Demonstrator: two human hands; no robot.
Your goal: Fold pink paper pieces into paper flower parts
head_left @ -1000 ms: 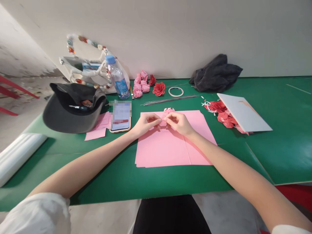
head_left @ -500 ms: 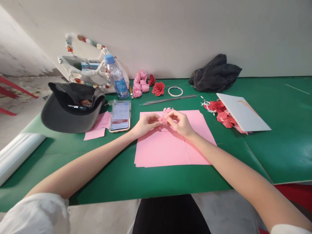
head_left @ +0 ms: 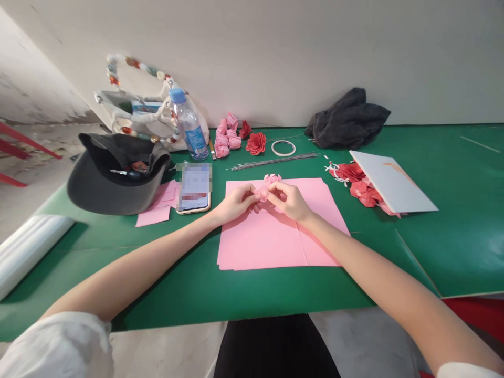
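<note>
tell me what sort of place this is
Probably an improvised paper-craft workspace: pink sheets lie on a green-topped table, with pink paper flowers and a bundle of thin wires behind them.

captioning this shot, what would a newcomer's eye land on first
Probably the pink sheets at the green table's middle, over which both hands hold a small pink paper piece. Next, perhaps, the larger red flower beyond them, and the dark cap on the left.

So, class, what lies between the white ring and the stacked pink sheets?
The head view shows a bundle of thin grey wires there, lying on the green table between the white ring and the pink sheets.
</note>
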